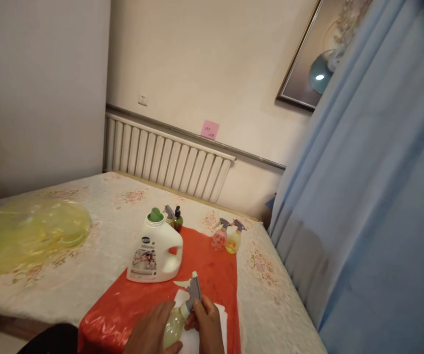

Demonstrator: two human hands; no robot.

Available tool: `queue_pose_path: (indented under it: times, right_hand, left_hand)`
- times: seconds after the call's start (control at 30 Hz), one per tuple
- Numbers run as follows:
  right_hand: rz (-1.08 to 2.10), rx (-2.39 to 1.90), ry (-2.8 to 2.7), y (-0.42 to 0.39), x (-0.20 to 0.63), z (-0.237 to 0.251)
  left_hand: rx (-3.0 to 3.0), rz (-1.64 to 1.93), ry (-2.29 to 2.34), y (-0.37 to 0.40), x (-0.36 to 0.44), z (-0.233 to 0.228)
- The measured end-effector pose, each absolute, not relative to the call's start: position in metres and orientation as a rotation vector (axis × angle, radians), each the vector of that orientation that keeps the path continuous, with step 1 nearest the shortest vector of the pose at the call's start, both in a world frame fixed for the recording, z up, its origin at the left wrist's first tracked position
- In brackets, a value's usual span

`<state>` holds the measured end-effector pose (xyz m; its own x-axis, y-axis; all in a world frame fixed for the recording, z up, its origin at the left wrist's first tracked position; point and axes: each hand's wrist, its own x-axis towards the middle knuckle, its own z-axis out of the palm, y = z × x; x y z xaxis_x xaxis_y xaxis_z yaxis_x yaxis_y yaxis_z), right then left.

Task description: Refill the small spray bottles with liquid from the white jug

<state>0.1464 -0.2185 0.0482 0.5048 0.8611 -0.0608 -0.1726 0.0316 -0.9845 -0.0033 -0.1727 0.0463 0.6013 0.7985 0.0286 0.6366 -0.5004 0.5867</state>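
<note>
A yellow plastic sheet [27,236] lies blurred at far left. Centre, a white detergent jug [155,253] stands on a red cloth [212,265]. At the bottom edge, partly cut off, the left hand [151,330] cups a small spray bottle [179,317] while the right hand [206,324] pinches its grey trigger head. Right, a blue curtain [374,206].

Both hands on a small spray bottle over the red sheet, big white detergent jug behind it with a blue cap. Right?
Not quite: the head view shows the white detergent jug has a green cap, not blue. The rest holds: left hand and right hand hold the small spray bottle over the red sheet.
</note>
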Motion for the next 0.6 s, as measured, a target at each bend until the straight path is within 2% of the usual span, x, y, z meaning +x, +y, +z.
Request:
queue_pose_path:
  times: [0.33, 0.6]
  right_hand:
    - [0.906, -1.442, -0.751, -0.220, 0.140, 0.045]
    - [0.776, -1.444, -0.694, -0.222, 0.141, 0.049]
  left_hand:
    - [2.294, 0.458, 0.977, -0.180, -0.004, 0.040]
    - [2.151, 0.338, 1.138, -0.186, 0.000, 0.047]
